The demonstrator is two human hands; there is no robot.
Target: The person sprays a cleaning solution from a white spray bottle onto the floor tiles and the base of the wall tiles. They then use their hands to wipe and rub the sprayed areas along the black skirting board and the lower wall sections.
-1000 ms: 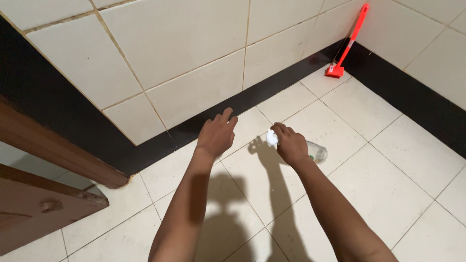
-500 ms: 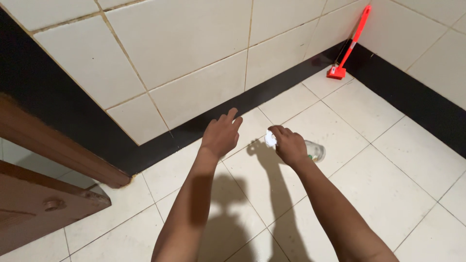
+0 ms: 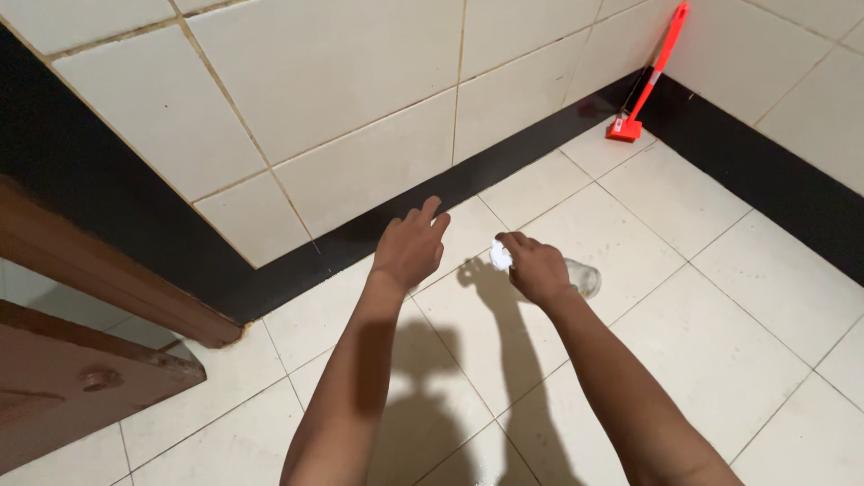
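A clear bottle [image 3: 576, 275] with a white cap [image 3: 500, 256] is gripped by the closed right hand [image 3: 538, 268], cap at the fingertips. The left hand [image 3: 412, 245] is held open, empty, just beside it. The bottle is best kept tilted steadily, cap toward the floor tiles [image 3: 720, 342].

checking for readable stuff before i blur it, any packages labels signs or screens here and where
One container only: a clear glass jar or bottle with a white cap end, gripped in the right hand above the cream floor tiles; no label visible on it.
No signs, screens or other packages in view.
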